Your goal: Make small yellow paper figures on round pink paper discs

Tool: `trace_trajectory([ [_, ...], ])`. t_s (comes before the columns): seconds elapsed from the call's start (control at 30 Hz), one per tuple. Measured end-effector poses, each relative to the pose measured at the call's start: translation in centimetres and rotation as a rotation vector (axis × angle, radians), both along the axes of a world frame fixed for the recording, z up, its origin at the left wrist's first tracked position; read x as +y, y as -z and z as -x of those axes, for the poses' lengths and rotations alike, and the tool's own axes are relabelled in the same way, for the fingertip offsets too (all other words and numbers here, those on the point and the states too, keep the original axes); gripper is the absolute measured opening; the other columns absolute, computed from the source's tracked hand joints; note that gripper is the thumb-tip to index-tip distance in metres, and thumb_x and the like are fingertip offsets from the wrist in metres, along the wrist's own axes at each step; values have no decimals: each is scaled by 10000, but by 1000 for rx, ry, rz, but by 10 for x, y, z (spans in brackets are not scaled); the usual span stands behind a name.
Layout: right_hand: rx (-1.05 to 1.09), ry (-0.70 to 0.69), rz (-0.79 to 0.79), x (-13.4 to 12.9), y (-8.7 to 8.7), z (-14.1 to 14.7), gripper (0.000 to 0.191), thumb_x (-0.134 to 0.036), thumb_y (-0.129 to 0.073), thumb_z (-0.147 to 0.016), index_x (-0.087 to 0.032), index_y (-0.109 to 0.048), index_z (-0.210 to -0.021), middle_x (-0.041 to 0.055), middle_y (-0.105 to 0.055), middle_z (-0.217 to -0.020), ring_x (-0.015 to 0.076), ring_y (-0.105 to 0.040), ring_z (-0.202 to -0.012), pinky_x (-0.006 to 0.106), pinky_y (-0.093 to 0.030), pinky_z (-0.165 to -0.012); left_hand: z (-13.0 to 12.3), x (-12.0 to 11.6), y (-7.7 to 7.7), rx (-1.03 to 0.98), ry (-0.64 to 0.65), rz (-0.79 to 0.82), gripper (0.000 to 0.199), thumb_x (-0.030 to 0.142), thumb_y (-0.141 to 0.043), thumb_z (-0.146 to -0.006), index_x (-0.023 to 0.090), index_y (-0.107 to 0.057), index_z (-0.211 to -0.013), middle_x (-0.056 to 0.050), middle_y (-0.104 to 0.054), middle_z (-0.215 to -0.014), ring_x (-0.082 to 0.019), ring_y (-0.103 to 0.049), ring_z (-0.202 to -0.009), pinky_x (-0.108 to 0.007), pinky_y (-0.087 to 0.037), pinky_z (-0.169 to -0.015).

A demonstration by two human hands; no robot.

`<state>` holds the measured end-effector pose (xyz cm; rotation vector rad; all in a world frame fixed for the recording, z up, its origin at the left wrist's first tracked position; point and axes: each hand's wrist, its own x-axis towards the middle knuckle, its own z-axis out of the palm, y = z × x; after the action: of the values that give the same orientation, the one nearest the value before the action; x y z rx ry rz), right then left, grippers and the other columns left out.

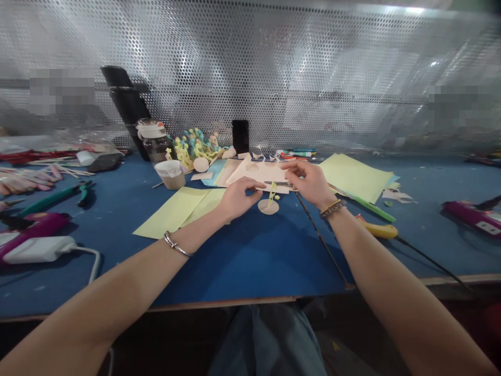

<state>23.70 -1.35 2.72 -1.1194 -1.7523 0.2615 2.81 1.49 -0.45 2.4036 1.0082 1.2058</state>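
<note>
My right hand (307,180) is closed on a pair of thin dark tweezers (279,183), whose tips point left. Facing it, my left hand (240,197) has thumb and index finger bent together near those tips. Whatever lies between these fingers is too small to make out. Just below the tweezers, a small yellow-green paper sprig (273,191) rises from a round cream paper disc (268,207) on the blue table. Behind both hands lies cream paper (263,175) with round cutouts.
Yellow-green sheets (172,211) lie left, and more yellow sheets (354,175) lie right. A paper cup (171,176), a bottle (152,141) and paper flowers (195,146) stand back left. A phone (240,136) leans upright behind. A yellow-handled tool (378,230) with a cord lies right.
</note>
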Motion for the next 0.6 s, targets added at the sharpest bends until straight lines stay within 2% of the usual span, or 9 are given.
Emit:
trace_trajectory([
  [0.1, -107, -85, 166, 0, 1, -2, 222, -143, -564, -749, -167, -679, -937, 56, -682, -816, 169, -636, -732, 303, -526, -634, -1, 1, 3, 88, 54, 20, 176, 208, -657, -743, 249, -725, -899, -28, -700, -997, -188, -643, -945, -382, -513, -905],
  [0.2, -165, -154, 244, -2, 1, -2, 277, -124, -598, -703, -169, -687, -961, 70, -698, -884, 181, -651, -790, 301, -543, -659, -3, 1, 6, 150, 78, 11, 152, 229, -676, -735, 245, -732, -875, -40, -681, -1058, -213, -627, -997, -423, -482, -952],
  [0.37, -172, -138, 249, -4, 1, 1, 234, -223, -684, -688, -165, -698, -914, 77, -706, -879, 192, -662, -776, 332, -554, -704, -7, 2, 11, 194, 83, -12, 130, 301, -672, -772, 237, -737, -864, -51, -670, -1080, -225, -610, -1024, -430, -469, -957],
  [0.6, -157, -124, 188, -3, 4, 7, 170, -270, -682, -709, -155, -697, -833, 72, -700, -860, 174, -646, -744, 325, -538, -699, -9, 3, 10, 198, 69, -4, 78, 277, -684, -772, 245, -749, -801, -44, -670, -1042, -214, -622, -956, -416, -482, -920],
])
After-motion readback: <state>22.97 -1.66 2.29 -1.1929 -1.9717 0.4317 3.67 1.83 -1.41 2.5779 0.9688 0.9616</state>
